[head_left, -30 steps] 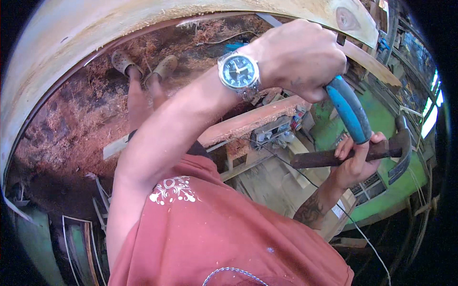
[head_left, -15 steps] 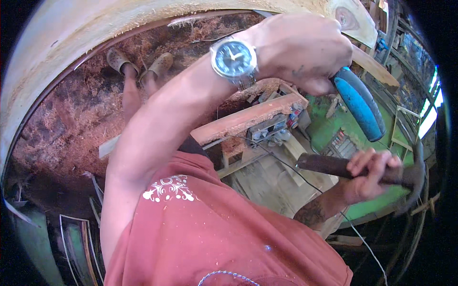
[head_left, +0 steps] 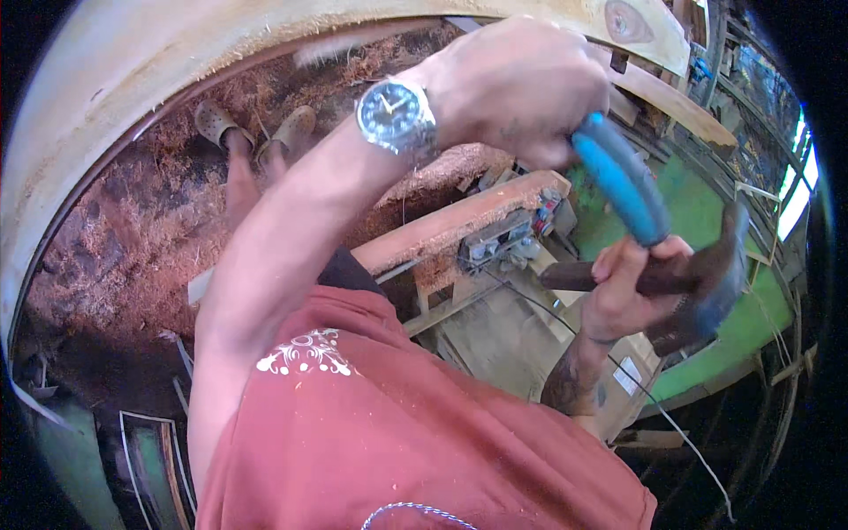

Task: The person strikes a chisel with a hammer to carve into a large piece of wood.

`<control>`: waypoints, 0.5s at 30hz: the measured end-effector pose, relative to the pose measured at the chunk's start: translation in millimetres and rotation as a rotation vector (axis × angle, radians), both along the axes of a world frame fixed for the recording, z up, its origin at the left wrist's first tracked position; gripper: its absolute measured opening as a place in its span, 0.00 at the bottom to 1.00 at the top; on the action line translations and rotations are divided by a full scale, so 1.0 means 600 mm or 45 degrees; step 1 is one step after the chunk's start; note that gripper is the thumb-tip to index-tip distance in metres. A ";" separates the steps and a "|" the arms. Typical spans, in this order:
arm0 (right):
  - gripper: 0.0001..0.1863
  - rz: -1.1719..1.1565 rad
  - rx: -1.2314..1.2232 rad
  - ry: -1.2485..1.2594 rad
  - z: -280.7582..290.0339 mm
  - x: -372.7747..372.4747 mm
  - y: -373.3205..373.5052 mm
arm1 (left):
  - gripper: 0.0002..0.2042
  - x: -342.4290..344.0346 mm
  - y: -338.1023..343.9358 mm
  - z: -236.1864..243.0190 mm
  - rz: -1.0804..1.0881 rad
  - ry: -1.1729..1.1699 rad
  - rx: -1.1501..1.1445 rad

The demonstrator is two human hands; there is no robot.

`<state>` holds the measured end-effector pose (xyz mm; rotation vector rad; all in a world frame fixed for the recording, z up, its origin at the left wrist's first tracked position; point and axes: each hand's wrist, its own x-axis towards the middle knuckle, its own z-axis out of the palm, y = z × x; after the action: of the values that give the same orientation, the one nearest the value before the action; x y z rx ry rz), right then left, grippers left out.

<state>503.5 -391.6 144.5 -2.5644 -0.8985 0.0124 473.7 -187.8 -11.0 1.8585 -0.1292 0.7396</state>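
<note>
My left hand, a wristwatch on its wrist, is closed at the upper middle, overlapping the edge of a pale curved wooden board. Out of the fist, toward my right hand, sticks a thick blue-and-black handle. The tool's other end is hidden by the hand. My right hand is wrapped round the dark handle of a hammer, gripping it close to the head. That head is blurred, beside the lower end of the blue-and-black handle. Whether the two tools touch, I cannot tell.
A plank dusted with shavings rests over a cluttered wooden box. Reddish shavings cover the ground at left, where two clog-shod feet stand. A thin cable hangs at lower right. Green panels lie behind the hammer.
My left hand and the blue-and-black handle have shifted left. My right hand has raised the hammer up and left, closer to that handle's end.
</note>
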 end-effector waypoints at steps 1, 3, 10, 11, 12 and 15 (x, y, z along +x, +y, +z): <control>0.09 -0.050 0.405 0.202 0.004 -0.005 0.000 | 0.07 -0.004 -0.017 0.009 -0.006 -0.002 -0.004; 0.12 -0.001 0.353 0.099 0.020 0.020 -0.030 | 0.07 -0.008 -0.043 0.032 -0.148 0.123 0.092; 0.11 -0.158 0.439 0.342 0.027 0.020 -0.034 | 0.07 0.028 -0.025 0.011 -0.011 0.051 0.073; 0.11 -0.166 0.418 0.338 0.022 0.023 -0.035 | 0.08 0.026 -0.017 0.011 0.011 0.072 0.038; 0.11 -0.181 0.399 0.329 0.020 0.023 -0.037 | 0.07 0.022 -0.005 0.020 -0.007 0.055 0.045; 0.11 -0.196 0.386 0.355 0.016 0.023 -0.042 | 0.07 0.024 0.009 0.025 -0.007 0.004 0.058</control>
<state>517.4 -416.6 154.2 -2.2701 -0.5510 0.1709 488.0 -182.2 4.1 1.9019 -0.1506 0.7351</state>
